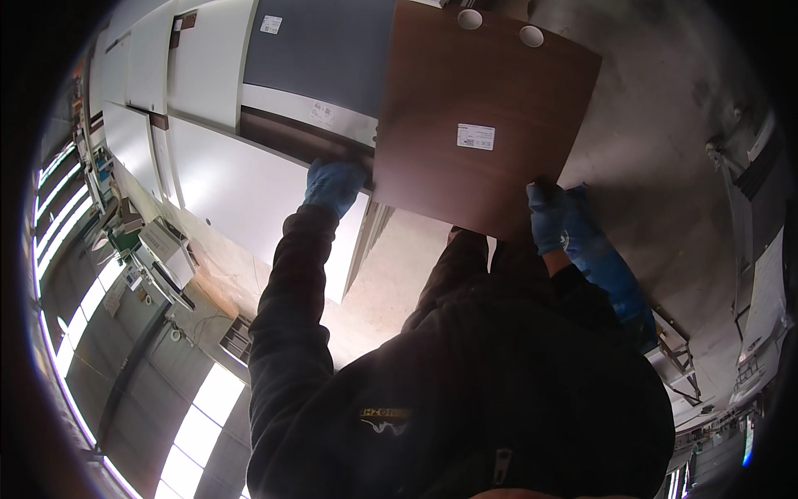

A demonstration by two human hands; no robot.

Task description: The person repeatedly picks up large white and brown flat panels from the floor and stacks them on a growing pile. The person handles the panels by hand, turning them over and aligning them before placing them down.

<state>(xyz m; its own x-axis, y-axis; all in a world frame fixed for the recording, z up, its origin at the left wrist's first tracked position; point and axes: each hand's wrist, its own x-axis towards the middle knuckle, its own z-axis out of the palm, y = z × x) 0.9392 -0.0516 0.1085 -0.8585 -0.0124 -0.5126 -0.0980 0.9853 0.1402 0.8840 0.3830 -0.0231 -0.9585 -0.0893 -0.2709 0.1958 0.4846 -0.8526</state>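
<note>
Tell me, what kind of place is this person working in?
Probably a furniture or panel workshop. Both gloved hands, left hand and right hand, hold a brown wood-grain panel with two round holes; white and grey boards lie stacked beside it, above a concrete floor.

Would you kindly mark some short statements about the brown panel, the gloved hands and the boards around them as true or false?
1. Both hands wear blue gloves. True: the left hand and the right hand are gloved in blue.
2. The brown panel is held by one hand only. False: each hand grips its near edge.
3. The panel bears a white label. True.
4. The panel has two round white fittings near its far edge. True.
5. The boards to the left are all brown. False: the white boards lie there, with a grey board beside them.
</note>
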